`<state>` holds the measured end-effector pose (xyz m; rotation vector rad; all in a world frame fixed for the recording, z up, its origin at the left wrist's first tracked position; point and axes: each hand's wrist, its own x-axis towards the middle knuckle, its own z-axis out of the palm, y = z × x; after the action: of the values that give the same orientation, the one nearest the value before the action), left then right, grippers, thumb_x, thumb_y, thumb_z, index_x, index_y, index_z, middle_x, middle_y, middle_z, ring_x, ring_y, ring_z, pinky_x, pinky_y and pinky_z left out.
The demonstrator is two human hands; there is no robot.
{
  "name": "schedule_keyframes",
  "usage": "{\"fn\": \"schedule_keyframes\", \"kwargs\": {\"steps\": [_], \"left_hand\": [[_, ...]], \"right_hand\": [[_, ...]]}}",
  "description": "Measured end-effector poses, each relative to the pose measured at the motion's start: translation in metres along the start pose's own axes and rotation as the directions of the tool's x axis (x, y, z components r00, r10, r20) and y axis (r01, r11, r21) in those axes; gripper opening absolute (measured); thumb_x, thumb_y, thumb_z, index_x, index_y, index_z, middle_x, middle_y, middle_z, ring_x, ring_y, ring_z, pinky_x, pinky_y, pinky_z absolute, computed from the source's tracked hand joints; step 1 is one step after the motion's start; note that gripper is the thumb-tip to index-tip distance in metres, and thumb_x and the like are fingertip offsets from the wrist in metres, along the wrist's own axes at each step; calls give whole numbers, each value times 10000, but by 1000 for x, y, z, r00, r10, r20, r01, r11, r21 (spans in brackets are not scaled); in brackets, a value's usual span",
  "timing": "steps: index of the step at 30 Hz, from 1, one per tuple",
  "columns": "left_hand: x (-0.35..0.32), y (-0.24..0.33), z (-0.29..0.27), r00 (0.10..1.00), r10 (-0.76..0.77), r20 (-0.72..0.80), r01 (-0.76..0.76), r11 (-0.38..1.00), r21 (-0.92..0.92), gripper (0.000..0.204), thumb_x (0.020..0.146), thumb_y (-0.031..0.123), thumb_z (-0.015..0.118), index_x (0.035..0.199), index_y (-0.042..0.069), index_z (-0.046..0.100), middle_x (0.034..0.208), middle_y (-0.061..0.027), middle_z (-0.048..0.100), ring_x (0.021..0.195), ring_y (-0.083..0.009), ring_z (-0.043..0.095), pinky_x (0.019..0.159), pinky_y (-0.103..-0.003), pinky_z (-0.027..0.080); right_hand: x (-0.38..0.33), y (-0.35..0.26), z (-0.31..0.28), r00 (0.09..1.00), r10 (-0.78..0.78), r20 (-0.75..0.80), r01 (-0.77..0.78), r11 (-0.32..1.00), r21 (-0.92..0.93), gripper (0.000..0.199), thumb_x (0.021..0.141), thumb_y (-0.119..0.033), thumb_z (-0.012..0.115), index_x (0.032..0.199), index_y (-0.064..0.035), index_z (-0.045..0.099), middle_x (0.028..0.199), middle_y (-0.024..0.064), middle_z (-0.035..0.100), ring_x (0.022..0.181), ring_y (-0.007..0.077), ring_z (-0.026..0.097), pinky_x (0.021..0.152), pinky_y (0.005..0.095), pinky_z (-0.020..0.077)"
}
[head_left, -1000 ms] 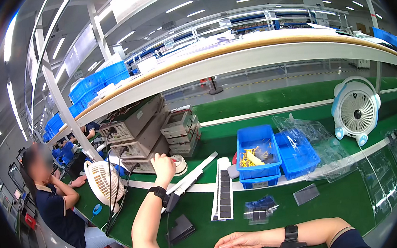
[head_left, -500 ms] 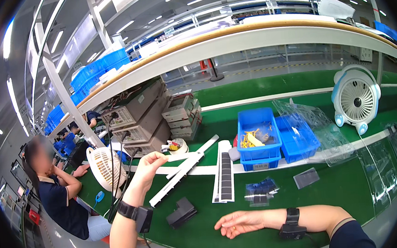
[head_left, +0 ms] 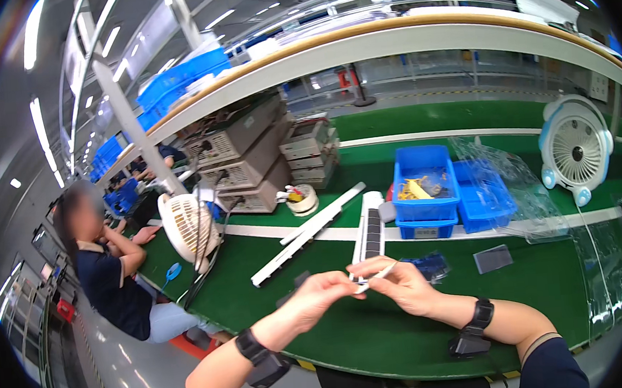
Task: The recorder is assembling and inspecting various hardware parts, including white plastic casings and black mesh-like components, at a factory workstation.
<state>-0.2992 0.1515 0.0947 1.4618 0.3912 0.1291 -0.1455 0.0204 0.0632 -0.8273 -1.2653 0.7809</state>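
My left hand (head_left: 317, 296) and my right hand (head_left: 407, 288) meet over the front of the green bench, their fingertips pinched around a small thin white strip (head_left: 383, 271). Its exact kind cannot be made out. Just beyond the fingers lies a white sheet with a row of dark rectangular pieces (head_left: 373, 227), its near end covered by my hands. A black object (head_left: 300, 278) is mostly hidden behind my left hand. Dark film pieces in a clear bag (head_left: 431, 266) lie beyond my right hand.
Long white bars (head_left: 307, 235) lie to the left, near a small white fan (head_left: 186, 228). Blue bins (head_left: 427, 211) hold yellow pieces; clear plastic trays (head_left: 536, 214) and a blue-white fan (head_left: 576, 146) stand right. Stacked grey units (head_left: 252, 176) are behind. A person (head_left: 111, 273) sits left.
Both hands have come together in front of me, the left moving right and down, the right moving up. The white strip now sits between their fingers. The view has shifted slightly.
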Motion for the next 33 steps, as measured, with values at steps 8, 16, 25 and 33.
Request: {"fn": "schedule_keyframes", "kwargs": {"steps": [8,16,25,33], "left_hand": [[-26,18,-102,730,418,-540,-250,899,358,279,861,179,619,1105,46,591,987,-21,627,882,-96,570,803,-234,452],[-144,-49,-352,-372,562,-739,57,808,586,286,811,42,565,1092,35,612,956,-108,640,881,-182,607,792,-295,477],[-104,-89,-383,-115,601,-791,345,771,536,399,728,63,573,1122,109,613,1010,-175,619,1005,-324,573,881,-408,457],[-82,-84,-443,121,476,-871,176,854,491,523,751,-67,442,1238,95,541,1172,-183,583,1098,-303,556,934,-351,441]], "right_hand": [[-28,20,0,886,414,-208,-357,896,263,307,980,-338,393,808,-86,428,589,18,455,516,127,464,542,260,408],[-40,43,6,847,489,-209,-464,871,160,307,976,-333,407,775,-100,408,508,-37,315,405,72,279,401,220,257],[-56,58,5,911,326,-252,-380,902,-207,345,975,-355,397,789,-66,424,482,-1,353,370,88,319,344,226,265],[-47,47,22,902,307,-304,-420,787,-451,390,988,-360,350,772,-69,493,515,-20,400,429,67,335,400,203,249]]}}
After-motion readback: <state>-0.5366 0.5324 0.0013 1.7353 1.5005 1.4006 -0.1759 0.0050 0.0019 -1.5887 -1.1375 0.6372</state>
